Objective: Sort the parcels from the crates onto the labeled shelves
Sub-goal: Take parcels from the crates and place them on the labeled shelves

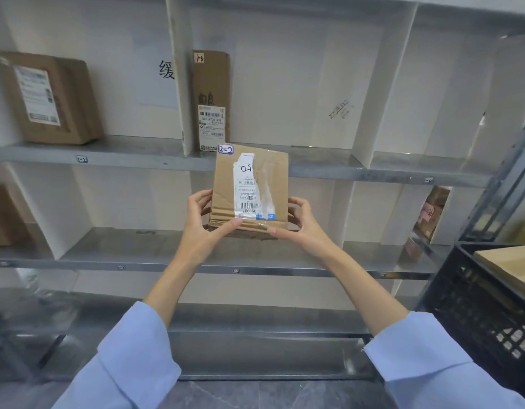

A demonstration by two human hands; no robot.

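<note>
A small brown cardboard parcel (pixel 249 187) with a white shipping label and a handwritten tag at its top left corner stands upright in the air in front of the shelves. My left hand (pixel 203 222) grips its lower left edge and my right hand (pixel 299 224) grips its lower right edge, thumbs on the front face. The parcel is level with the middle shelf (pixel 155 249), in front of the bay with white dividers. A black crate (pixel 473 308) at the right holds another cardboard parcel (pixel 512 267).
On the upper shelf (pixel 122 156) sit a wide brown box (pixel 50 97) at the left and a tall narrow box (pixel 211 98) beside a white divider. A brown box (pixel 3 216) sits at far left of the middle shelf, and more parcels (pixel 432 214) at its right.
</note>
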